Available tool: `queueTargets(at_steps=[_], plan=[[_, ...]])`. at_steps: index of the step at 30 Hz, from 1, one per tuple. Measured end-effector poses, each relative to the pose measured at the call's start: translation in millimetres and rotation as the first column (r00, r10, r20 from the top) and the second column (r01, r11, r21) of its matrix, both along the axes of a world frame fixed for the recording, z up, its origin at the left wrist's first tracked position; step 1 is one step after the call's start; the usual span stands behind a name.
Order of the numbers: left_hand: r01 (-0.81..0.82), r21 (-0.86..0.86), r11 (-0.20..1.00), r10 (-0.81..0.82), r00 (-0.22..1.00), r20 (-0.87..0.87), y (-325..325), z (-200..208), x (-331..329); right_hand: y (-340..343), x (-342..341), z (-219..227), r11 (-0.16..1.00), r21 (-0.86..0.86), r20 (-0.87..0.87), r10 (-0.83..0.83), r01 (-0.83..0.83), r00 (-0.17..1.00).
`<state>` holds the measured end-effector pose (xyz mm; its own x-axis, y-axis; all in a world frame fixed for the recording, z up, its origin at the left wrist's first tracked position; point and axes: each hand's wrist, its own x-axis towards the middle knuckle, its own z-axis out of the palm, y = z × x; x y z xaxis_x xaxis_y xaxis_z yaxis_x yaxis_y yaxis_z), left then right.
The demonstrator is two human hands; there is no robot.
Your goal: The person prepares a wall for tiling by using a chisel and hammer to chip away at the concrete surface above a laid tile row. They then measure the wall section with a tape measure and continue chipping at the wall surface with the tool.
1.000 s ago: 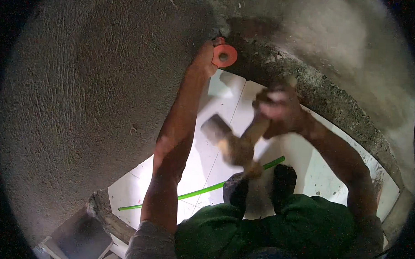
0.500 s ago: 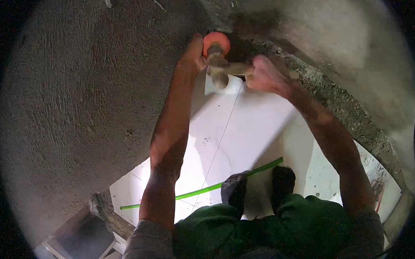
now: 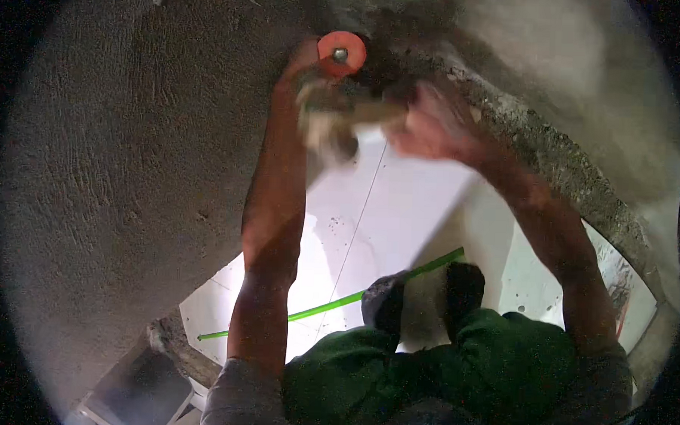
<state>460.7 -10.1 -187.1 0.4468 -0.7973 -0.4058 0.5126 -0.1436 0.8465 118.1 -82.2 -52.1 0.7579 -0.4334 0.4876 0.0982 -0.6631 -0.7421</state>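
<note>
At the corner where the rough dark wall meets the far wall, my left hand (image 3: 298, 67) is closed around a chisel (image 3: 340, 55) with a round orange hand guard. The chisel's metal striking end faces up in the middle of the guard; its tip is hidden. My right hand (image 3: 436, 130) grips the handle of a hammer (image 3: 326, 126). Motion smears the hammer's head, which hangs over my left wrist, apart from the chisel's end.
Rough grey render covers the wall (image 3: 139, 160) on the left. Broken masonry (image 3: 537, 133) edges the far wall. White tiles (image 3: 363, 206) lie below, crossed by a bright green strip (image 3: 333, 304) near my shoes (image 3: 384, 300). A dark framed panel (image 3: 135, 393) is at lower left.
The hammer has come away from the chisel's end and swung left, toward my left wrist. The chisel and my left hand have shifted slightly up and left in the picture.
</note>
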Motion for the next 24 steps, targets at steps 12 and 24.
queueTargets(at_steps=[12, 24], plan=[[0.015, 0.093, 0.996, 0.004, 0.978, -0.207, -29.3, 68.9, -78.5, 15.1, 5.6, 49.9, 0.978, -0.183, -0.188, 0.063, -0.098, 0.980], [0.005, 0.274, 0.962, 0.016, 0.997, -0.073, -33.8, -24.8, -101.3, -4.1, -43.0, 3.8, 0.998, 0.035, -0.666, 0.060, -0.050, 0.744]])
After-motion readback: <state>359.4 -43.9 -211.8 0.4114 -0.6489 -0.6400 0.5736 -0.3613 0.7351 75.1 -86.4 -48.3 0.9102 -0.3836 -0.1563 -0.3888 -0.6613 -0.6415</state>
